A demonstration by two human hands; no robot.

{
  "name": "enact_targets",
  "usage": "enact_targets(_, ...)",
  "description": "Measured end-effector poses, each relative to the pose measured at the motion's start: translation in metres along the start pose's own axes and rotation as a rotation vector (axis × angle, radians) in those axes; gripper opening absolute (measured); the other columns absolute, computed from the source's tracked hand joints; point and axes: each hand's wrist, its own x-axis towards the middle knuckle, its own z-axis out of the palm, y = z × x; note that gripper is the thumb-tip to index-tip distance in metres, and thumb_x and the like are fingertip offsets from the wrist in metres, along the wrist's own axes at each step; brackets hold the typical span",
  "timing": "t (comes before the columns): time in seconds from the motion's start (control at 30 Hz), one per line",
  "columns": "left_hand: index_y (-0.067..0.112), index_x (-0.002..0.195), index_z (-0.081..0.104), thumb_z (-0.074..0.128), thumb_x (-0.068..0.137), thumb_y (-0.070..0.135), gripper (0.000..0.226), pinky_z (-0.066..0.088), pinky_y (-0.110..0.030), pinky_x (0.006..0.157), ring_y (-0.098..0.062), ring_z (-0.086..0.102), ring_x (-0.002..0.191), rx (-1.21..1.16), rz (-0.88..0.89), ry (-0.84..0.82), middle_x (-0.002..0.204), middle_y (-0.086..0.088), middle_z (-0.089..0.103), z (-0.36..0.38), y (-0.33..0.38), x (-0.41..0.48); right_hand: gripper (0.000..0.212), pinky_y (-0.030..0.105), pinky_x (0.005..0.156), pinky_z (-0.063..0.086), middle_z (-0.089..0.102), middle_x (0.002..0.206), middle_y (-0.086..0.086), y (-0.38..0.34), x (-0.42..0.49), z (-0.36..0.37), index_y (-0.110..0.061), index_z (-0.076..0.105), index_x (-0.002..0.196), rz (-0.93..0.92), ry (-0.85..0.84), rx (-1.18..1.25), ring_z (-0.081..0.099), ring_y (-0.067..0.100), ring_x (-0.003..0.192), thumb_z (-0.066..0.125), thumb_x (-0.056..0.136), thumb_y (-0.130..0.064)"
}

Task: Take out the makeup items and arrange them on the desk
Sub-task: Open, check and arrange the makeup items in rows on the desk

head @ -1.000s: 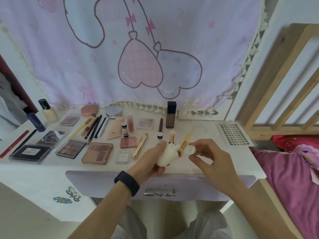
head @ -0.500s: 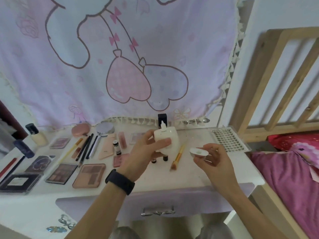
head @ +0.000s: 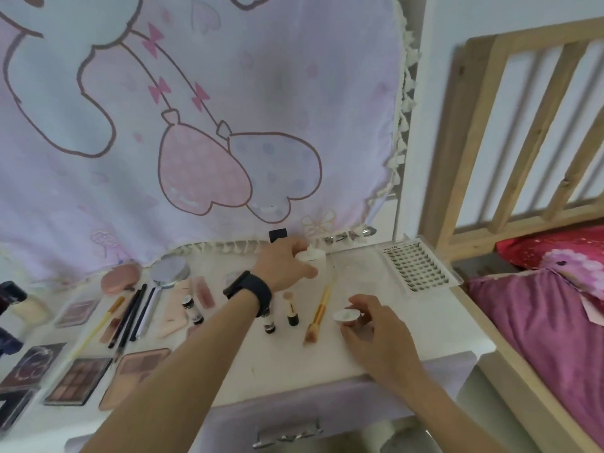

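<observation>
My left hand reaches to the back of the white desk and grips a small white bottle standing there beside a dark box. My right hand holds the bottle's white round cap just above the desk, to the right of a gold-handled brush. Rows of makeup lie to the left: eyeshadow palettes, pencils, small tubes, a round mirror, a pink compact.
A clear tray of false lashes lies at the desk's back right. A pink cartoon cloth hangs behind. A wooden bed frame and pink bedding stand at the right. A drawer handle shows below the desk edge.
My left hand has carried the white bottle from above the desk's front to the back and set it down upright. The right hand with the cap has dropped lower. The view has tilted up.
</observation>
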Motion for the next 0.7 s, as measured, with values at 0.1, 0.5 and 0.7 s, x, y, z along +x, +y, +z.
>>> enact_targets(0.1, 0.018, 0.128, 0.060, 0.082, 0.078, 0.032, 0.056, 0.051, -0.031, 0.091, -0.020, 0.060, 0.107, 0.069, -0.035, -0.020, 0.120, 0.001, 0.064, 0.009, -0.002, 0.010, 0.039, 0.005, 0.072, 0.038, 0.053, 0.090, -0.024, 0.004, -0.001, 0.000, -0.034, 0.052, 0.126, -0.025, 0.008, -0.047, 0.053, 0.002, 0.089, 0.068, 0.091, -0.036)
enact_targets(0.5, 0.017, 0.127, 0.058, 0.079, 0.082, 0.024, 0.050, 0.045, -0.027, 0.076, -0.018, 0.056, 0.096, 0.126, -0.065, 0.052, 0.116, -0.001, 0.064, 0.030, -0.002, 0.015, 0.029, 0.006, 0.066, 0.033, 0.053, 0.089, -0.025, 0.015, -0.008, 0.006, -0.028, 0.062, 0.115, -0.138, 0.098, -0.083, 0.049, 0.001, 0.080, 0.073, 0.088, -0.033)
enact_targets(0.7, 0.017, 0.127, 0.059, 0.073, 0.086, 0.022, 0.044, 0.056, -0.038, 0.085, -0.027, 0.063, 0.100, 0.256, -0.065, 0.058, 0.115, -0.007, 0.065, 0.036, 0.006, 0.023, 0.029, 0.004, 0.067, 0.033, 0.053, 0.091, -0.026, 0.017, -0.008, 0.008, -0.027, 0.062, 0.115, -0.169, 0.124, -0.090, 0.050, 0.001, 0.080, 0.073, 0.088, -0.034)
